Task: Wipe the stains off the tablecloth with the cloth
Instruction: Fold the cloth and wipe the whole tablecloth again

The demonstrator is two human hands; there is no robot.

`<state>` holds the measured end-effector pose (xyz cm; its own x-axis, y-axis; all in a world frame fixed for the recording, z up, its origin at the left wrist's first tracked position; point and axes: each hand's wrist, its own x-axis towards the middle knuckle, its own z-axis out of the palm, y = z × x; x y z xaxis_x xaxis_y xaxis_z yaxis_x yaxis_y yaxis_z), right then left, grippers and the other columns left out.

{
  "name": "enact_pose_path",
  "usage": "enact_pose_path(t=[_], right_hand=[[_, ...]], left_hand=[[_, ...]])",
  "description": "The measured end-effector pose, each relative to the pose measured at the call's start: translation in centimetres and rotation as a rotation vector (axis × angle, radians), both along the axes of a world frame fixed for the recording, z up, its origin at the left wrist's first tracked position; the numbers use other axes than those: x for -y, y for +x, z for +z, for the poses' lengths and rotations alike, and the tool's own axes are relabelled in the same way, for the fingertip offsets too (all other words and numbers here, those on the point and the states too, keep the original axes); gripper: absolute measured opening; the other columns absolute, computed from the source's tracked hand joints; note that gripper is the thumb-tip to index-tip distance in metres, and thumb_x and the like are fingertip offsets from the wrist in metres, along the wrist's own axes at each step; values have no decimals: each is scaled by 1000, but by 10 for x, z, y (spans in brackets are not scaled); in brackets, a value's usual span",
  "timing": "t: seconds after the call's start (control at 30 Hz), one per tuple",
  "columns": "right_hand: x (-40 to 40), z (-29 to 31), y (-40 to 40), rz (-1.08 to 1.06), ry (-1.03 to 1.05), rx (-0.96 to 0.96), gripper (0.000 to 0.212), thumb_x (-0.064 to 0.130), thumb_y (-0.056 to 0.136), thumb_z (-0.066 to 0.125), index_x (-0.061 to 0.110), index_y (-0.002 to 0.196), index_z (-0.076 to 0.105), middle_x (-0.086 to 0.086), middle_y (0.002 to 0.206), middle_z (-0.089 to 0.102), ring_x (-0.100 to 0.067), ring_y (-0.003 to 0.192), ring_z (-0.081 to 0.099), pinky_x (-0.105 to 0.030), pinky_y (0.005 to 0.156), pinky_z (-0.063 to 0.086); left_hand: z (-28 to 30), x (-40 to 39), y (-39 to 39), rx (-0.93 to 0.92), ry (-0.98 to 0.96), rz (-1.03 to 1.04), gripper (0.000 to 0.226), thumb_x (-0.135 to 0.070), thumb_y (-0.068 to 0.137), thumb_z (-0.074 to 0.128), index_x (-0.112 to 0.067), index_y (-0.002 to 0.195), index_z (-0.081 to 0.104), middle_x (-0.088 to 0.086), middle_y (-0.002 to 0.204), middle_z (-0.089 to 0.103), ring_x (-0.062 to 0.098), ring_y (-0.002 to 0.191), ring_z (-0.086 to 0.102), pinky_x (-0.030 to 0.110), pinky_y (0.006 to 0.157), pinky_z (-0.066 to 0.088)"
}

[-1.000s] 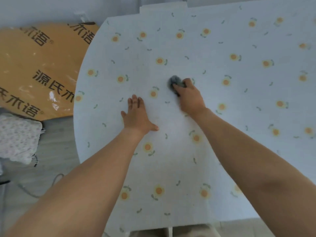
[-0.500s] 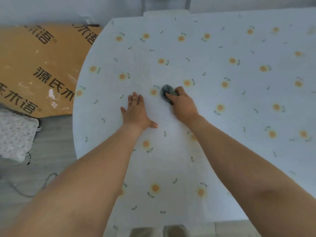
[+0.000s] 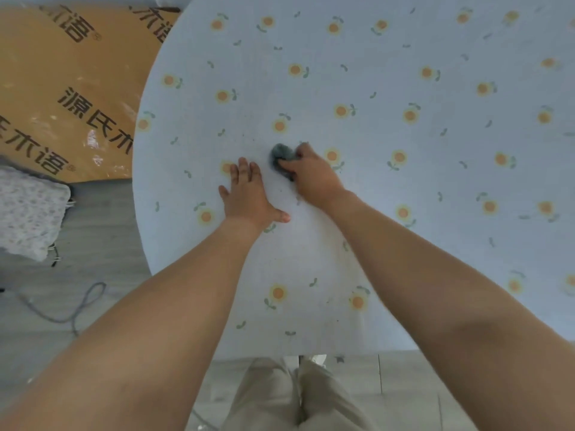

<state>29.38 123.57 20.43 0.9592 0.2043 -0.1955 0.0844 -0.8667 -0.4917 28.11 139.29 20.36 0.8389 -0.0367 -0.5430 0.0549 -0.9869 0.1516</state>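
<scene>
Orange-brown board (image 3: 62, 88) leans beyond the table's left edge, printed with dark Chinese characters reading 源氏木语, repeated in slanted rows and cut off at the frame. Pale blue tablecloth (image 3: 404, 244) with small orange flowers and green sprigs covers the rounded table, bearing no writing. The cloth (image 3: 280, 155), grey and bunched into a small wad, shows no clear long axis; it sits near the middle of the tablecloth, just beyond the left hand. The right hand (image 3: 311, 175) grips it, fingers curled over the wad and pressing it down. The left hand (image 3: 249, 197) lies flat, fingers straight and close together, thumb spread toward the right. Faint brownish marks (image 3: 348, 256) show near the right forearm. Broad uncovered tablecloth stretches right and far; the curved left edge lies near the left hand. A patterned white cushion (image 3: 28, 213) and a grey cable (image 3: 77, 306) lie on the floor at left.
</scene>
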Motion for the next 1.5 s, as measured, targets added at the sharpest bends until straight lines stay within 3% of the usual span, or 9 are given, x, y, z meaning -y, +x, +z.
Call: enact_pose_path(t=[0.17, 0.27, 0.57, 0.83, 1.0, 1.13, 1.2, 1.37, 1.5], right_hand=[[122, -5, -34, -726, -100, 53, 37, 8, 91, 46, 16, 123, 62, -11, 119, 43, -33, 85, 56, -26, 82, 42], [99, -1, -30, -896, -179, 21, 31, 3, 92, 41, 5, 118, 60, -14, 130, 38, -33, 78, 56, -29, 79, 45], [-15, -3, -57, 101, -109, 53, 42, 16, 92, 54, 25, 133, 56, -10, 117, 43, -29, 87, 53, -33, 72, 47], [78, -7, -53, -854, -96, 0, 36, 1, 88, 46, 7, 121, 60, -15, 131, 37, -31, 80, 53, -29, 83, 41], [-25, -7, -66, -254, 5, 60, 34, 14, 93, 52, 17, 126, 61, -11, 122, 41, -31, 89, 55, -33, 82, 49], [1, -4, -89, 79, -55, 43, 43, 17, 93, 52, 31, 134, 54, -7, 118, 41, -26, 87, 51, -31, 73, 43], [48, -6, -100, -29, -57, 95, 39, 22, 96, 49, 31, 134, 52, -7, 115, 42, -25, 86, 49, -28, 74, 37], [115, -13, -106, -867, -68, 30, 42, 3, 92, 42, 14, 130, 57, -13, 121, 38, -30, 74, 50, -28, 77, 40], [20, -11, -98, -584, -52, 84, 40, 4, 90, 46, 13, 127, 58, -12, 125, 39, -32, 91, 54, -30, 76, 43]], left_hand=[[2, -5, -3, 6, -25, 2, 143, -65, 62, 82, -11, 158, -9, 7, 165, -17, 27, 152, -14, 59, 121, 5], [6, -4, -15, 26, 43, -42, 130, -68, 72, 73, -10, 158, -6, 11, 166, -13, 29, 153, -11, 59, 121, 5], [0, -11, -46, -17, -29, -1, 141, -65, 63, 81, -14, 158, -10, 6, 165, -20, 25, 152, -17, 59, 121, 5], [5, -8, -46, -38, -20, 13, 143, -60, 62, 85, -13, 157, -12, 7, 164, -22, 26, 151, -18, 59, 121, 4], [10, -1, -64, -63, 30, 20, 140, -65, 66, 80, -10, 157, -12, 12, 164, -19, 30, 152, -15, 59, 120, 7], [4, -4, -78, -48, -29, 38, 149, -62, 58, 86, -14, 157, -14, 7, 163, -24, 26, 151, -20, 56, 121, 4], [4, -4, -77, -38, -41, 60, 150, -59, 56, 89, -14, 158, -13, 7, 164, -24, 25, 151, -19, 56, 122, 3], [7, -3, -88, -19, -23, 34, 138, -60, 65, 83, -14, 158, -9, 9, 165, -19, 28, 152, -16, 56, 122, 5], [8, -7, -114, -28, 23, 54, 134, -61, 69, 80, -11, 158, -8, 12, 164, -17, 30, 152, -15, 56, 122, 6]])
